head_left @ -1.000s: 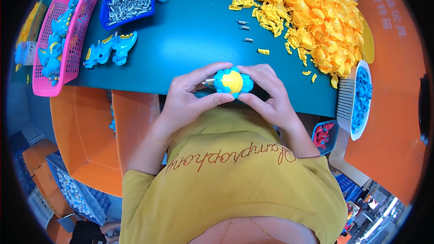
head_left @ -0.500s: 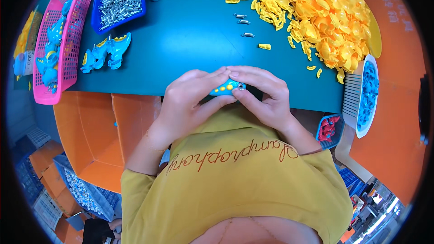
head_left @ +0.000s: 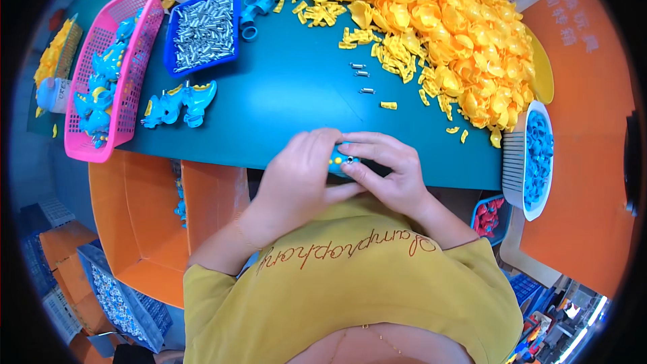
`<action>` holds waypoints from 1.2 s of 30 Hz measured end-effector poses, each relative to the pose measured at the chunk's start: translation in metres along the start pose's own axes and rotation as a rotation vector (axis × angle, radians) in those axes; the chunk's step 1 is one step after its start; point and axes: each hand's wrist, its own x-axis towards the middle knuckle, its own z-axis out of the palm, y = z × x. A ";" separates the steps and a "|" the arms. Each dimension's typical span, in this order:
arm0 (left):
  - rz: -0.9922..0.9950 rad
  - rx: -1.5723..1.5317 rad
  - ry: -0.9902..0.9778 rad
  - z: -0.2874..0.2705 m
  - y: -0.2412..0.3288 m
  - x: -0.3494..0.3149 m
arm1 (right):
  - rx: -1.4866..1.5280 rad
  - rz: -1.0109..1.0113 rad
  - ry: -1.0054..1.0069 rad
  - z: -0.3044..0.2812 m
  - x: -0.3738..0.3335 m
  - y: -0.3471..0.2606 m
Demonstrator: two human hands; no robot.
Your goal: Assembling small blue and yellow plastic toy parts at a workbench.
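Observation:
Close to my body, at the near edge of the green table (head_left: 283,114), both hands are closed around a blue plastic toy part with yellow dots (head_left: 339,161). My left hand (head_left: 300,173) wraps its left side, fingers bent over the top. The fingertips and thumb of my right hand (head_left: 385,165) pinch its right end, where a small metal piece (head_left: 350,160) shows. Most of the part is hidden by my fingers. Joined blue toy pieces with yellow trim (head_left: 180,104) lie on the table to the left of my hands.
A pink basket (head_left: 126,108) of blue pieces and a blue tray (head_left: 168,47) of metal springs stand left. Yellow shells (head_left: 458,40) are heaped at the back right, with loose springs (head_left: 362,73) nearby. A white basket (head_left: 515,162) stands right; an orange bin (head_left: 138,222) sits below the table.
The view has shifted, so the table sits lower in the picture. My left hand has closed further over the blue part, covering more of it. Both hands still hold it.

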 end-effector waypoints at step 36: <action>-0.409 -1.167 0.280 -0.002 -0.046 -0.028 | -0.589 -0.177 -0.259 0.020 0.191 0.046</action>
